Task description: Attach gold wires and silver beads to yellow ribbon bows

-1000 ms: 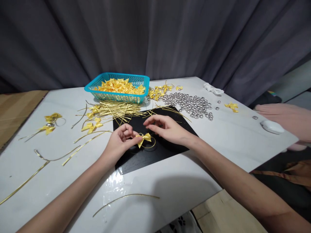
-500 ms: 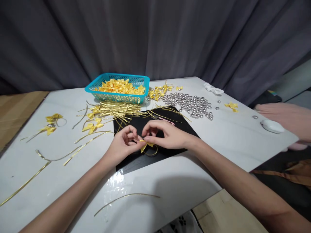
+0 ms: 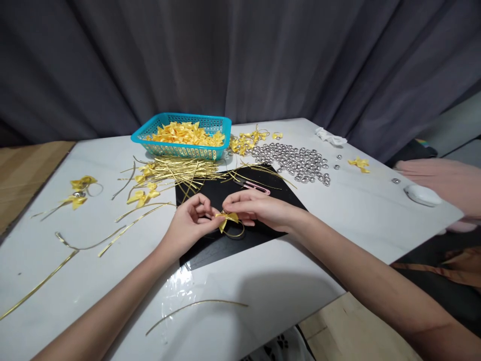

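Both hands pinch one yellow bow (image 3: 227,218) with gold wire loop (image 3: 236,232) over the black mat (image 3: 263,233), mid-surface: left hand (image 3: 189,223) on its left end, right hand (image 3: 254,208) on top

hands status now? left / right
Left hand: closed, pinching the yellow bow with its gold wire loop.
Right hand: closed, fingertips pinching the same bow.

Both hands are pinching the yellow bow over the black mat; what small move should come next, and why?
Probably twist the gold wire tie tight behind the yellow bow: the left hand and right hand both pinch its centre, and the wire loop hangs loose beneath.
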Tool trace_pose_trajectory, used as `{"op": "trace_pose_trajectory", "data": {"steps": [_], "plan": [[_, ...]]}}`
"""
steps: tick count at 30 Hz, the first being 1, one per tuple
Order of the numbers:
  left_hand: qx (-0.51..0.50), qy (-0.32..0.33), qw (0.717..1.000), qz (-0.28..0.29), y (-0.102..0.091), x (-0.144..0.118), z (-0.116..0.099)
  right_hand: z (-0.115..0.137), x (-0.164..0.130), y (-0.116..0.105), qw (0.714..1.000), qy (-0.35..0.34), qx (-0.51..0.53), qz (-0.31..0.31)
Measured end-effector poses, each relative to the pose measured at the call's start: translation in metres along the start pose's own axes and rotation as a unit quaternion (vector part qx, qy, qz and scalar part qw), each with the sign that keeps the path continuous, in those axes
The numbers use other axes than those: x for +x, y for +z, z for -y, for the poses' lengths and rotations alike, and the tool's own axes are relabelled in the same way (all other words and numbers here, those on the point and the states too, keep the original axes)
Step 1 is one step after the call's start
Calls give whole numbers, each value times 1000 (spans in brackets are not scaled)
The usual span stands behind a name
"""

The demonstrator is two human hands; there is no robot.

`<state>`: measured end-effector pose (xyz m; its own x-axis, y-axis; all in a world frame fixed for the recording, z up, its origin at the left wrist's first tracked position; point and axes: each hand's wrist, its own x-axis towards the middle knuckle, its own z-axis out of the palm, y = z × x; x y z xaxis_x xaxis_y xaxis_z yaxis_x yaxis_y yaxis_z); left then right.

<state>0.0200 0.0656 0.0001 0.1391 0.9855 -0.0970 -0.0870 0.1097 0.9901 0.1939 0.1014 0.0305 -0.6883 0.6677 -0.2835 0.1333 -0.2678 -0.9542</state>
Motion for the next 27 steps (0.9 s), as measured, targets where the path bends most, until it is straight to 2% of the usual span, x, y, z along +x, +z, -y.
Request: {"op": "trace_pose_trajectory", "data": {"steps": [5, 10, 18, 27], "plan": [[12, 13, 999, -28, -1, -1, 1, -4, 2, 1, 998, -4, 70, -4], [58, 30, 997, -28, 0, -4, 1, -7, 4, 0, 996, -8, 93, -7], [116, 88, 987, -65, -1, -3, 6, -9, 5, 1, 987, 32, 154, -34], [234, 216, 942, -107, 1, -11, 4, -15, 10, 7, 966, 13, 254, -42]]}}
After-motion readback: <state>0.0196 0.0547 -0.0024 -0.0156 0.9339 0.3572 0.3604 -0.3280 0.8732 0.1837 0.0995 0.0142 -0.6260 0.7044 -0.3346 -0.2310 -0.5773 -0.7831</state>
